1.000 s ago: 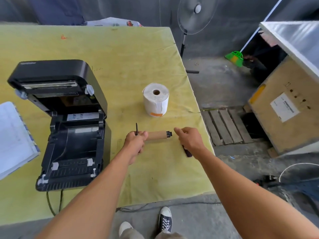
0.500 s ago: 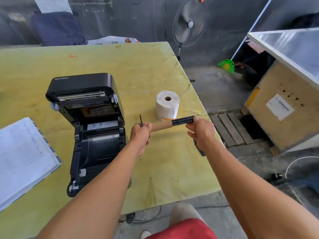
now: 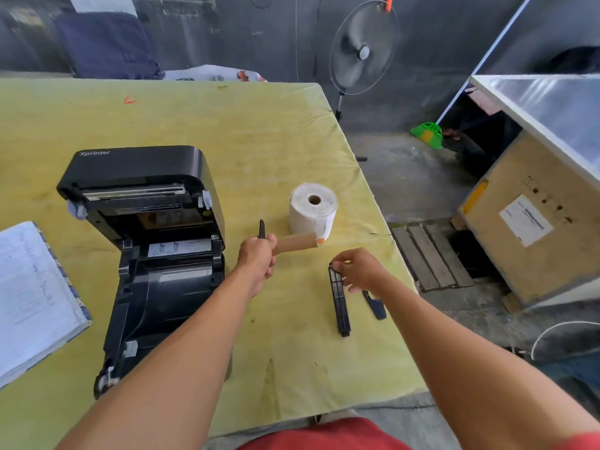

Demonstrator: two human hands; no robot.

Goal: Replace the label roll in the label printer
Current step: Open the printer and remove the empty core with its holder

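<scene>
The black label printer [image 3: 143, 241] stands on the yellow table [image 3: 227, 131] with its lid open and its roll bay bare. My left hand [image 3: 258, 259] grips an empty brown cardboard core [image 3: 297, 242], and a thin black tab [image 3: 261, 228] sticks up from that fist. My right hand [image 3: 360, 269] pinches the top end of the black spindle [image 3: 339, 303], whose lower end rests on the table. A full white label roll [image 3: 313, 209] stands on end just behind the core.
A small black plastic piece [image 3: 375, 305] lies by my right wrist near the table's right edge. An open notebook [image 3: 32, 300] lies left of the printer. Off the table to the right are a fan [image 3: 362, 51], a wooden crate [image 3: 535, 228] and a pallet [image 3: 428, 254].
My right hand has pulled the black spindle out of the cardboard core and brought it down to the table. The left hand still holds the core.
</scene>
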